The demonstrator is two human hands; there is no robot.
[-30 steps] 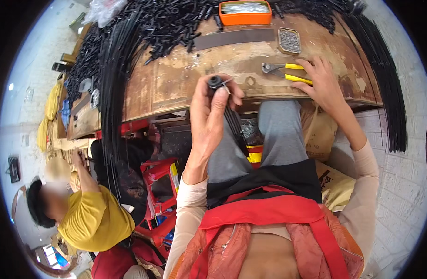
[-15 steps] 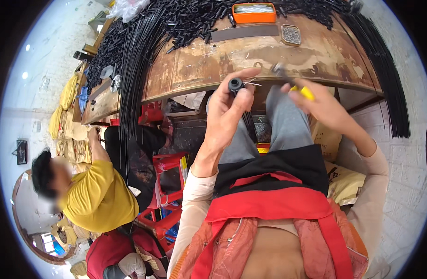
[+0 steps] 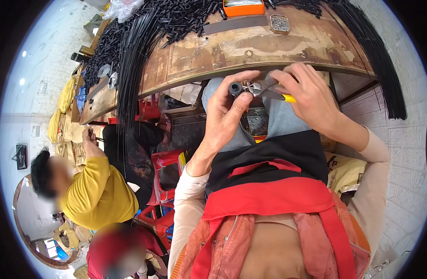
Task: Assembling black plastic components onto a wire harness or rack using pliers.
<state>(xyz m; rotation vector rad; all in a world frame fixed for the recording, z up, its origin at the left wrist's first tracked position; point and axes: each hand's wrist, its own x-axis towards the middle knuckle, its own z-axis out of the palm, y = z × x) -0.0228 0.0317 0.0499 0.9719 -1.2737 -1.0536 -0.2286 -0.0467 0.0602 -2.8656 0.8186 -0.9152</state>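
Scuffed brown wooden bench (image 3: pixel 190 60) spans the far side, heaped at its far left with short black plastic pieces (image 3: pixel 185 21), too many to count. A second ago the yellow-handled steel pincers (image 3: pixel 269 92) lay on it; now they are up over my lap, just near of its edge. My right hand (image 3: pixel 311 100) has its fingers wrapped round the handles, and the jaws sit right beside the black hollow-ended tube (image 3: pixel 235 88) that my left hand (image 3: pixel 227 111) grips between thumb and fingers. A thin silvery strand stuck out there earlier; against the jaws I can't make it out, nor whether they bite. To my judgement, the tool has gone from being fetched to being put to use.

Counting: one pair of pincers, one held tube, one orange rectangular box (image 3: pixel 246 10), one small tin of metal bits (image 3: pixel 279 32), one flat dark strip (image 3: pixel 234 24), two bundles of long black rods, left (image 3: pixel 134 60) and right (image 3: pixel 376 56), and two co-workers at left, one in yellow (image 3: pixel 94 193), one in dark red (image 3: pixel 101 242).
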